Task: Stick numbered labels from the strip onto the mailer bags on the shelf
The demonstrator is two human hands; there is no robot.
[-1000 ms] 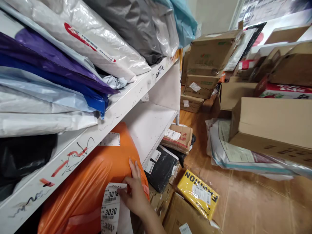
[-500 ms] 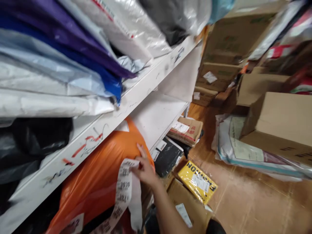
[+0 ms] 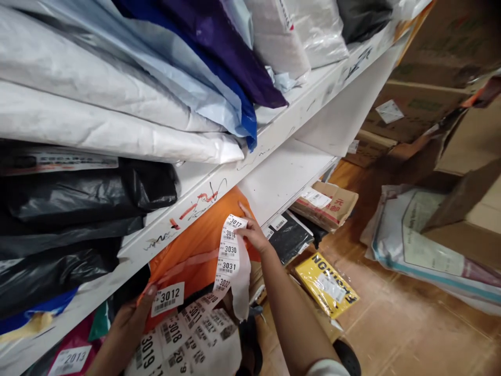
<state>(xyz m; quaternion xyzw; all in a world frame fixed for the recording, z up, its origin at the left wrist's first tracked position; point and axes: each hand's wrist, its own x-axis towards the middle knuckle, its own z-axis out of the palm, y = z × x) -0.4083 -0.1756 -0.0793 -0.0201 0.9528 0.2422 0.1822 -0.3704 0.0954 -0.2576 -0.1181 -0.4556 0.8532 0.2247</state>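
Observation:
An orange plastic parcel (image 3: 195,245) lies slanted under the white shelf edge, with a label 3012 (image 3: 167,298) at its lower left. My left hand (image 3: 135,313) grips the parcel's lower left edge beside that label. Between the fingers of my right hand (image 3: 254,233) is the top of a long strip of number labels (image 3: 228,249), reading 3017, 3018, 3030 and on; the fingers also rest against the parcel. Below, the strip runs down to a wider bunch of printed labels (image 3: 183,347) in front of the parcel.
White, blue and purple parcels (image 3: 156,99) overhang the shelf board (image 3: 274,141); black parcels (image 3: 78,193) fill the left. A yellow packet (image 3: 326,284), a brown parcel (image 3: 326,204) and cartons (image 3: 415,109) lie right. A pink parcel (image 3: 70,357) is lower left.
My left hand has come into view, holding the orange parcel's edge. The view has shifted left, and more labels show. My right hand still holds the strip's top.

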